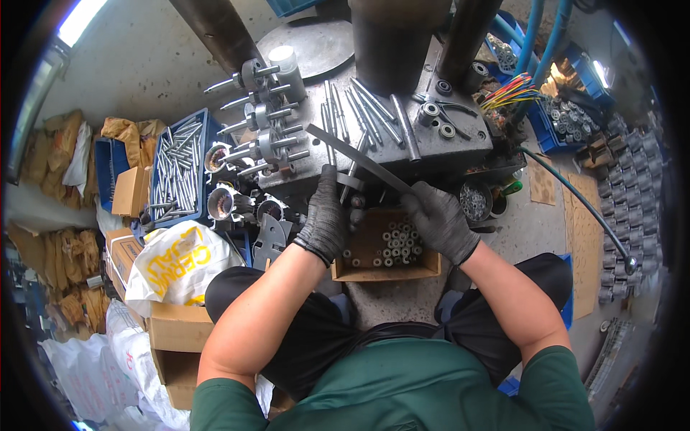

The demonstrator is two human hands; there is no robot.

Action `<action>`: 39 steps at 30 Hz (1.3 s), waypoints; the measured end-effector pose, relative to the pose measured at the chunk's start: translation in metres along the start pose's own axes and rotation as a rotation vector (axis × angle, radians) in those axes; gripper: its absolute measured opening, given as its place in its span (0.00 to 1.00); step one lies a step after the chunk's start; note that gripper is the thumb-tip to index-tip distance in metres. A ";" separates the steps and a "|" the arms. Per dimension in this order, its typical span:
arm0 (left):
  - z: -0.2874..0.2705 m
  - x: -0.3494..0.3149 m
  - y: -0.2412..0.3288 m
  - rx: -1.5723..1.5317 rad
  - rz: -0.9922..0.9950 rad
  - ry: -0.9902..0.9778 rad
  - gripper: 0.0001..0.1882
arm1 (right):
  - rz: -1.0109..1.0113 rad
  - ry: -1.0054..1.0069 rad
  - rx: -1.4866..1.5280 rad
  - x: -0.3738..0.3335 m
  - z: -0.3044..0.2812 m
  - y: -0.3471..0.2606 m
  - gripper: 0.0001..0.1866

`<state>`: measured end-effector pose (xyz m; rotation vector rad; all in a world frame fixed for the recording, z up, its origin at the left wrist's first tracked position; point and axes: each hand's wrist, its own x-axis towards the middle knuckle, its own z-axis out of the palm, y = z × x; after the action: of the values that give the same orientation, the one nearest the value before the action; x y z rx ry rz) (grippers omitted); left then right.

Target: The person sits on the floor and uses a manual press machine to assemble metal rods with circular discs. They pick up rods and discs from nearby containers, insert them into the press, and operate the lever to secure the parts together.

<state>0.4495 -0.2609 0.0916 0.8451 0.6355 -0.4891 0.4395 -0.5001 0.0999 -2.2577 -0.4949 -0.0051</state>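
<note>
My right hand (440, 221), in a dark grey knit glove, is closed round the lower end of a long flat metal file (363, 159). The file slants up and left over the steel bench. My left hand (323, 219), gloved the same way, is closed on a metal shaft with a round disc (350, 181), just below the file. Whether the file touches the shaft, I cannot tell. Below both hands, a cardboard box (388, 273) holds several small ring-shaped parts (399, 244). Similar shafts with discs (269, 144) lie in a row at the bench's left edge.
Loose steel shafts (374, 115), pliers (453, 108) and bearings (429, 113) lie on the bench (460, 147). A thick column (399, 43) rises behind them. To the left stands a blue crate of shafts (178, 169); stacked metal parts (632, 201) fill the right side.
</note>
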 end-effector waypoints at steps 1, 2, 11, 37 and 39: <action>0.000 0.000 0.002 0.021 -0.028 -0.002 0.30 | 0.028 -0.042 -0.063 0.005 -0.002 0.003 0.14; 0.001 0.000 0.001 -0.006 -0.024 0.000 0.30 | 0.055 -0.084 -0.126 0.008 -0.003 0.005 0.14; 0.014 -0.003 0.006 -0.080 -0.053 0.021 0.30 | 0.068 -0.098 -0.118 0.005 -0.005 0.007 0.13; 0.027 -0.064 -0.084 0.465 0.034 -0.336 0.19 | 0.410 -0.257 -0.294 -0.116 -0.220 0.085 0.17; 0.033 -0.069 -0.083 0.455 0.034 -0.375 0.22 | 0.537 -0.330 -0.476 -0.135 -0.249 0.103 0.19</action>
<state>0.3587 -0.3255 0.1114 1.1531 0.1612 -0.7554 0.3895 -0.7886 0.1720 -2.8127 -0.0328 0.5855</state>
